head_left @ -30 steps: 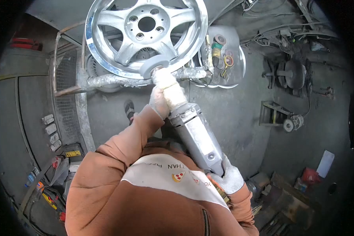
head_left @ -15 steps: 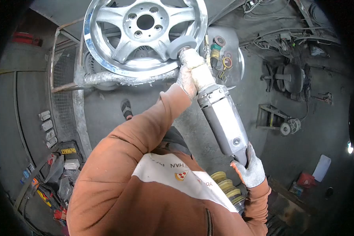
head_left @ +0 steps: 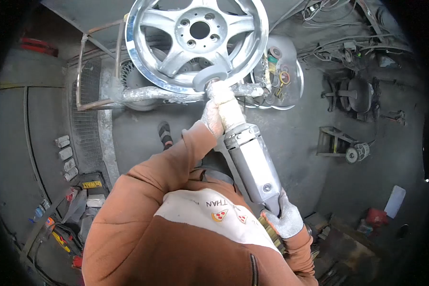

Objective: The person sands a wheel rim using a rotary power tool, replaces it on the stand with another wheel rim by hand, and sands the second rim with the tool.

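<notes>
My left hand (head_left: 213, 117), in a pale dusty glove, is closed around the wrapped front neck of a large silver grinder (head_left: 254, 159). My right hand (head_left: 288, 220), in a grey glove with orange on it, grips the grinder's rear handle. At the tool's front end is a round grey abrasive wheel (head_left: 209, 76). It lies at the near lip of a silver alloy wheel rim (head_left: 176, 59); whether it touches the metal I cannot tell. The five-spoked rim rests against a crusted metal bar (head_left: 150, 94) of a stand.
Right of the rim, a tray (head_left: 291, 78) holds discs and yellow-handled scissors (head_left: 280, 90). A bench grinder (head_left: 356, 153) stands on the floor at right, and cables (head_left: 329, 43) run behind. Stacked yellowish rims are partly hidden by my right arm. A DeWalt case (head_left: 91, 183) lies at left.
The grinder and both hands have moved left relative to the rim. Its abrasive wheel has shifted from the rim's lower right to its near lip. The whole view has shifted slightly.
</notes>
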The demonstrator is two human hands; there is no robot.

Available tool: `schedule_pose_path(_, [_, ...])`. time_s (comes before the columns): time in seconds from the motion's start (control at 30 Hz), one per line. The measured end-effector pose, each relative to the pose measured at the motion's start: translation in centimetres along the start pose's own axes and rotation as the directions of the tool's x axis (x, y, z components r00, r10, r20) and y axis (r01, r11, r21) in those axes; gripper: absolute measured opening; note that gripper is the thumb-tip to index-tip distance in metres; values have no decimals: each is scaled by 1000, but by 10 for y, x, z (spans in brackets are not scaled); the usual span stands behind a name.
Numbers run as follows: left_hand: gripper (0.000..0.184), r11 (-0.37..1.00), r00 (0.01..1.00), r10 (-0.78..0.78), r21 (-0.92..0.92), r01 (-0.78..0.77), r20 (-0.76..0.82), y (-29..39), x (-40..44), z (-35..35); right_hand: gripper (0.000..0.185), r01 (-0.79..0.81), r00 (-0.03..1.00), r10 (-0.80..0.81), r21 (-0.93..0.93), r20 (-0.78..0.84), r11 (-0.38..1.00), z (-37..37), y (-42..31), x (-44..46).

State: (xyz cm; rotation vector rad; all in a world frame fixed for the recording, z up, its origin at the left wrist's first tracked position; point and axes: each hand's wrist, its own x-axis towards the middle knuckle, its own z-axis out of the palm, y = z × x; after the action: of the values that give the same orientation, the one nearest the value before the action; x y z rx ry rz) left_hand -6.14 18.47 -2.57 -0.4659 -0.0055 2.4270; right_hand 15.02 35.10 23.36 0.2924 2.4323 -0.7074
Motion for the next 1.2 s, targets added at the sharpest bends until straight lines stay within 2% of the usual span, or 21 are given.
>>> schedule_pose_path(0.1, [31, 999, 998, -7, 32, 9, -67, 27, -26, -5, 88, 89, 996, -88, -29, 18, 996, 28, -7, 0])
schedule_pose_path(0.23, [31, 989, 980, 15, 146, 14, -199, 59, -57, 6, 86, 77, 996, -80, 73, 43, 994, 50, -21, 9])
schedule_pose_path(0.33, [30, 973, 968, 51, 231, 7, -245, 57, -57, 9, 86, 29, 996, -42, 152, 79, 988, 48, -24, 10])
schedule_pose_path(0.4, [22, 994, 982, 26, 111, -5, -189, 38, -40, 2, 85, -1, 998, -8, 135, 63, 991, 53, -4, 7])
schedule_pose_path(0.47, [20, 990, 992, 15, 140, 2, -127, 18, -11, -11, 84, -27, 998, 21, 126, 56, 992, 66, 13, 4])
schedule_pose_path(0.53, [19, 980, 992, -53, 186, 73, -114, 4, 3, -10, 83, -162, 984, 174, 220, -34, 962, 76, 22, 4])
schedule_pose_path(0.57, [17, 957, 991, -26, 283, 62, -131, 1, 4, -12, 82, -156, 983, 174, 220, -63, 963, 78, 20, 6])
schedule_pose_path(0.67, [16, 971, 989, 50, 240, -16, -138, 9, -15, -29, 82, -118, 990, 131, 214, -48, 970, 97, 35, 15])
schedule_pose_path(0.7, [16, 973, 996, 25, 232, -3, -90, 21, -27, -39, 82, -117, 991, 129, 218, -41, 969, 104, 37, 21])
schedule_pose_path(0.77, [23, 961, 992, 77, 272, -47, -98, 43, -54, -43, 82, -143, 988, 134, 148, 70, 979, 120, 41, 39])
schedule_pose_path(0.8, [26, 951, 993, 91, 302, -64, -76, 54, -70, -32, 86, -55, 998, 49, 180, 41, 982, 136, 51, 48])
schedule_pose_path(0.9, [30, 918, 971, 200, 371, -140, -130, 71, -93, -33, 90, 5, 997, -18, 186, 70, 983, 160, 64, 70])
schedule_pose_path(1.0, [30, 898, 964, 208, 424, -121, -166, 63, -83, -45, 91, 5, 996, -21, 194, 83, 981, 170, 75, 77])
schedule_pose_path(1.03, [31, 916, 963, 207, 380, -130, -170, 53, -73, -45, 90, -41, 997, 28, 186, 73, 982, 170, 82, 72])
schedule_pose_path(1.07, [29, 903, 975, 177, 416, -106, -137, 44, -65, -45, 89, -87, 995, 76, 175, 65, 981, 170, 90, 68])
schedule_pose_path(1.13, [26, 879, 958, 174, 474, -46, -229, 20, -46, -54, 87, -99, 995, 99, 185, 8, 978, 177, 111, 59])
schedule_pose_path(1.2, [22, 849, 966, 215, 517, -113, -142, -1, -33, -55, 86, -107, 992, 119, 195, -50, 975, 181, 123, 56])
